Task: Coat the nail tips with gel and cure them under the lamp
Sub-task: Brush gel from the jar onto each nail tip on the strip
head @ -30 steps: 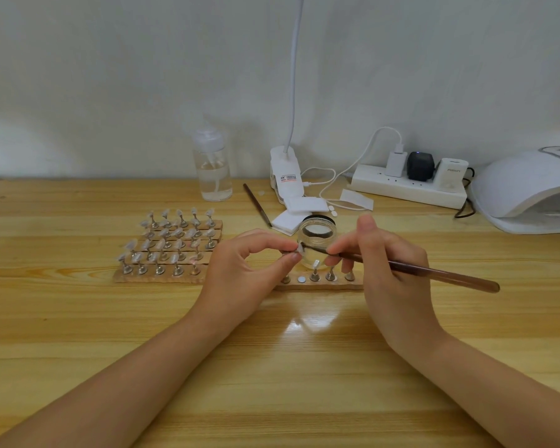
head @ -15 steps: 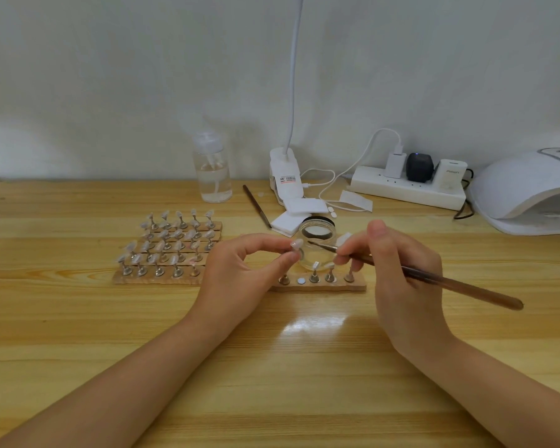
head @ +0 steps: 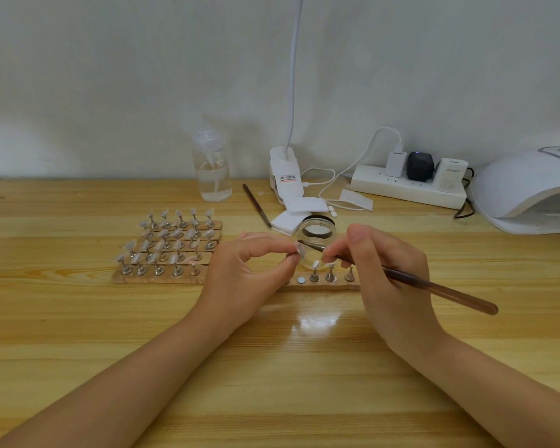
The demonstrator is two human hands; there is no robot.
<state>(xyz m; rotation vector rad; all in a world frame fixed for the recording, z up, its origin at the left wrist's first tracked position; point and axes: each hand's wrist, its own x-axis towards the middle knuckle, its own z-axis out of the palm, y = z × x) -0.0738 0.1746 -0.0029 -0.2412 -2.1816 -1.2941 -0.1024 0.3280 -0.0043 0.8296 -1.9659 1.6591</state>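
The left hand pinches a small nail tip between thumb and forefinger, so the tip sits at the fingertips, raised above the wooden strip of metal stands. The right hand grips a brush like a pen, fingers curled round its shaft; the dark bristle end reaches left and touches the held nail tip, while the handle points out to the right. Just behind the two hands stands an open glass jar. On the strip, a few stands carry tips near the right fingers. To the left lie rows of more nail tips on stands. The white curing lamp sits at the far right of the table.
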